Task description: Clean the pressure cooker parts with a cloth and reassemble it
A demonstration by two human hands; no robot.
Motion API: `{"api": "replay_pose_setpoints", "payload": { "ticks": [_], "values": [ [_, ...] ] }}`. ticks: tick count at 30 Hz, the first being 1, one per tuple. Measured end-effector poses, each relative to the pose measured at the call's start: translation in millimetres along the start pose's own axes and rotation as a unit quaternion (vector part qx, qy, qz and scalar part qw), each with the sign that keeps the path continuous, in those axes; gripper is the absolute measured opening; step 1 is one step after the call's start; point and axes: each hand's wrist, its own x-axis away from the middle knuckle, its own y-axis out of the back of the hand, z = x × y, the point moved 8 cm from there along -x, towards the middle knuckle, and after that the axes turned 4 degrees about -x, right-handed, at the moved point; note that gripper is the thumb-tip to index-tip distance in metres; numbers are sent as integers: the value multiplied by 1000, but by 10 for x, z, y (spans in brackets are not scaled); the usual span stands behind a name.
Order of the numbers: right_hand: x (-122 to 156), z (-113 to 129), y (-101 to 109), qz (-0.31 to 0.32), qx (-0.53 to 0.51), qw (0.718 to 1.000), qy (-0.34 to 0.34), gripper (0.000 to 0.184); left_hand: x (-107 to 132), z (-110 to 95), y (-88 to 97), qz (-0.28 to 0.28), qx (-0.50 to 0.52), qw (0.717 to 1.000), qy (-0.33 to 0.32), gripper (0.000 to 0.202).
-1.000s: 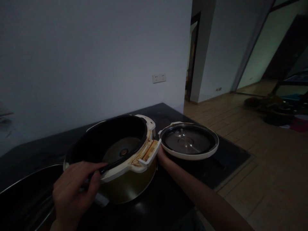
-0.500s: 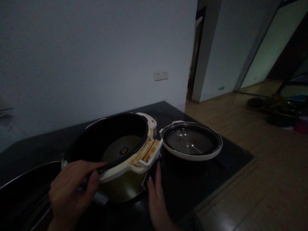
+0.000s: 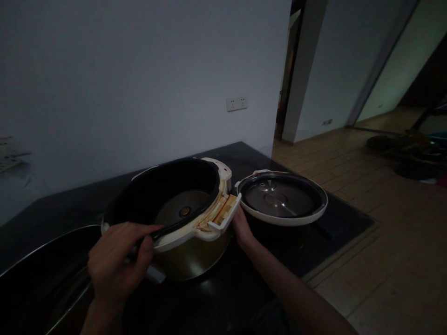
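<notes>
An electric cooker body (image 3: 193, 260), greenish gold with a white upper ring, stands on the dark counter. Its round heating plate shows inside the dark well, and brown stains mark the ring and hinge. My left hand (image 3: 120, 258) is closed on the cooker's near rim, thumb outside and forefinger along the top edge. My right hand (image 3: 241, 228) reaches to the cooker's right side, just past the white hinge bracket. Its fingers are hidden behind the bracket, so whether they hold anything does not show. Right of the cooker lies its detached lid (image 3: 279, 200), metal inner side up.
A large dark pot with a shiny rim (image 3: 59, 236) is at the left, close to my left hand. The black counter (image 3: 240, 151) ends at the right above a tiled floor (image 3: 349, 167). A wall socket (image 3: 236, 103) sits behind.
My right hand has moved up and away from me, from the front of the hinge bracket to behind it. My left hand keeps its grip on the rim. The view has shifted slightly.
</notes>
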Motion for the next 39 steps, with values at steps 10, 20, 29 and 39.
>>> {"api": "replay_pose_setpoints", "payload": {
  "ticks": [10,20,29,39],
  "values": [
    [1115,-323,69,-35,56,996,-64,76,-7,-16,12,-11,0,1000,-9,16],
    [1614,-731,186,-47,7,974,-220,79,-32,-31,8,-7,-14,1000,-7,17],
    [1407,-635,73,-72,-209,955,-197,63,-19,1,2,12,-10,999,29,19],
    [1285,-466,212,-94,-187,959,-189,67,-60,-47,39,7,-34,999,-5,20]
  ]
}}
